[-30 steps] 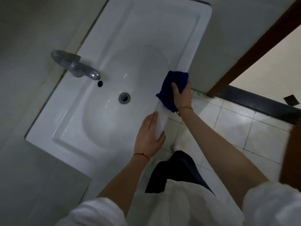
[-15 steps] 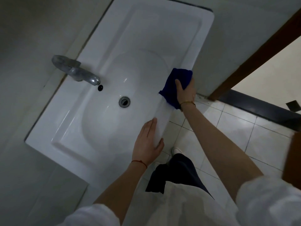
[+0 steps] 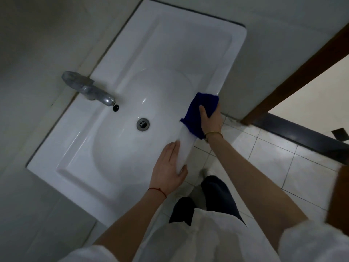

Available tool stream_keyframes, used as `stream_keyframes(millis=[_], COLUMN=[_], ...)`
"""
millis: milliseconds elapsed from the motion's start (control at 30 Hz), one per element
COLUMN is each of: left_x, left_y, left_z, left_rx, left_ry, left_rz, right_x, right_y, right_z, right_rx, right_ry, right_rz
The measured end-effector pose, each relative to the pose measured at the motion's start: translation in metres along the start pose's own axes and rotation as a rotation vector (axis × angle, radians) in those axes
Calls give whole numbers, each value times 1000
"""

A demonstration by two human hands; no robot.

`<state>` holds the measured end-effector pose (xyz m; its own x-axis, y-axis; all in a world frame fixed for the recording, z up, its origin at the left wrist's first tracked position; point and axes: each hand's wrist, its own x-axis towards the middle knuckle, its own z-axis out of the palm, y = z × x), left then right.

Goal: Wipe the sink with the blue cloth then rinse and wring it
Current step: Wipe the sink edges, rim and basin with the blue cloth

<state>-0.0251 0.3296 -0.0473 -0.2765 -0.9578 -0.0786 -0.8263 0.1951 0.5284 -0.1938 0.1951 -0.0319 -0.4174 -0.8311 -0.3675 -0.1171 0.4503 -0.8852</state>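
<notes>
From the head camera, looking down: a person is standing at a white sink that's sitting diagonally across the view. A chrome tap is sticking out over the back of the basin, with a small black overflow hole just under its tip and the drain sitting in the middle of the bowl. Nothing is lying in the basin, so the whole bowl is open for wiping.

The right hand is pressing the blue cloth onto the front rim of the sink, fingers spread flat over it and the cloth folding down over the edge. There's a gold bracelet on that wrist. The left hand is lying open and flat on the same front rim, nearer the person, thumb hooking over the outer edge, holding nothing. The two hands are sitting apart with a bare stretch of rim between them. A red string is circling the left wrist.

To the right, a brown door frame and the tiled floor are showing, and a wall corner is coming close to the sink's far right end, so room is getting tight there.

Compared with a second ago, the cloth hand is sitting a bit further along the rim, away from the left hand, which is staying planted.
</notes>
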Motion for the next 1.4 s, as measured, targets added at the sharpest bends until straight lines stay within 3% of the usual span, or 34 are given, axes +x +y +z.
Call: stream_keyframes(millis=[600,967,1233,1400], left_x=[234,235,236,237], left_y=[71,76,76,76], left_z=[34,39,38,39], left_rx=[-13,-45,-8,5], left_ry=[86,105,119,116], left_rz=[3,-65,-44,-49], right_x=[256,198,262,226], right_y=[-81,-55,-88,-76], right_z=[-54,-56,-69,-60], right_rx=[-164,-108,-66,-54], right_ry=[-5,-88,-102,-59], right_rz=[-25,-60,-23,-27])
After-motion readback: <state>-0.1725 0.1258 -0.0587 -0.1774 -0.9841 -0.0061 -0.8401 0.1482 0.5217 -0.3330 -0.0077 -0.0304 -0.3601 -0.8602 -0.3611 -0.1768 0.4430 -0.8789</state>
